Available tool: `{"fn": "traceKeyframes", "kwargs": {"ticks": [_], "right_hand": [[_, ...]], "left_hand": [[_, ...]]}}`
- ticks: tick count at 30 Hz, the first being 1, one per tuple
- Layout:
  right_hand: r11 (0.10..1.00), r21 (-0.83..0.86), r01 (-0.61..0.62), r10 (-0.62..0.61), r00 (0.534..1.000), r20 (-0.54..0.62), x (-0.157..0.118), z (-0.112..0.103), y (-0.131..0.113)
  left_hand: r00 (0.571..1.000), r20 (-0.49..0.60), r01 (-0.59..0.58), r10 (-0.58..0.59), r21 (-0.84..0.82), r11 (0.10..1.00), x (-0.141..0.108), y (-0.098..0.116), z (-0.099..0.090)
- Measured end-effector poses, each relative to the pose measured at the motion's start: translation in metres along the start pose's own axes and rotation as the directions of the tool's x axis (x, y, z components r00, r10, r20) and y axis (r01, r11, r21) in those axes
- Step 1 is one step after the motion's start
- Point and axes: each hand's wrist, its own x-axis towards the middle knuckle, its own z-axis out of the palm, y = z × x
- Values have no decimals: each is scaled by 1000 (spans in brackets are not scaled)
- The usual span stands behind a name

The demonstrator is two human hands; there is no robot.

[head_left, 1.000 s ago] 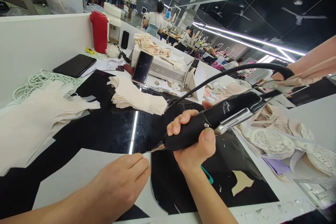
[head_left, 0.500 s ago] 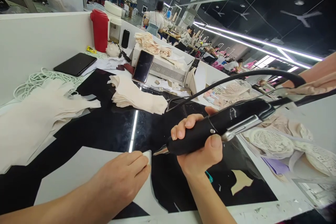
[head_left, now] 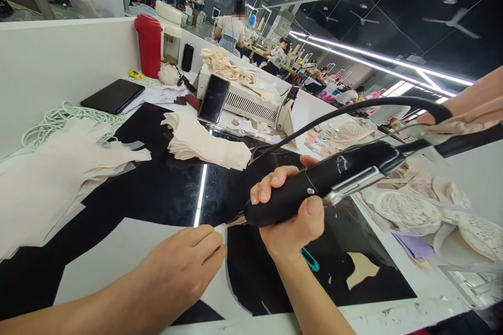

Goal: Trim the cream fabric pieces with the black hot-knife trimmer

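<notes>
My left hand (head_left: 184,261) is closed, its fingertips pressed together at the upper corner of a white piece of sheet material (head_left: 118,259) lying on the black work surface (head_left: 165,199). Whether that piece is one sheet or several layers, I cannot tell. My right hand (head_left: 293,220) wraps round a black corded power tool (head_left: 334,178) with a silver lever along its side. The tool slants down to the left. Its narrow metal tip (head_left: 237,220) reaches the corner of the white piece, just by my left fingertips; the very end is hard to see.
Cream fabric stacks lie at left (head_left: 47,183) and centre (head_left: 204,144). A phone (head_left: 214,99) leans on a vented white box (head_left: 245,102). Teal snips (head_left: 310,260) and a beige scrap (head_left: 361,270) lie at right. The tool's black cable (head_left: 353,110) arches toward what looks like another arm (head_left: 471,97).
My right hand has moved the tool slightly left, bringing its tip from just beside the white piece to its corner. More of the teal snips shows. My left hand stays nearly still.
</notes>
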Motion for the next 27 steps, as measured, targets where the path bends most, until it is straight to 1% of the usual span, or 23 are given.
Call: {"fn": "traceKeyframes", "kwargs": {"ticks": [5, 7, 10, 14, 16, 19, 24, 27], "right_hand": [[1000, -6, 23, -23, 1000, 3, -2, 1, 1], [999, -18, 33, -33, 999, 8, -3, 2, 2], [999, 0, 34, -34, 999, 13, -3, 3, 3], [999, 4, 36, -36, 999, 23, -3, 3, 3], [999, -5, 41, -41, 999, 34, -3, 3, 3], [999, -2, 37, -37, 998, 47, -4, 3, 4], [999, 27, 43, -44, 998, 41, -4, 3, 6], [999, 31, 42, -44, 998, 38, -4, 3, 7]], "left_hand": [[999, 51, 1, -1, 13, 1000, 0, 0, -7], [995, 100, 16, -17, 6, 1000, -1, 1, -13], [990, 141, 32, -32, 6, 999, -2, 4, -24], [984, 176, -19, 8, 66, 998, -1, 5, -34], [987, 160, -29, 20, 57, 998, 1, 4, -36], [990, 139, -5, 3, 14, 1000, 1, 3, -35], [981, 194, -21, 9, 57, 998, -2, 4, -34], [978, 207, -22, 8, 65, 998, -4, 4, -35]]}}
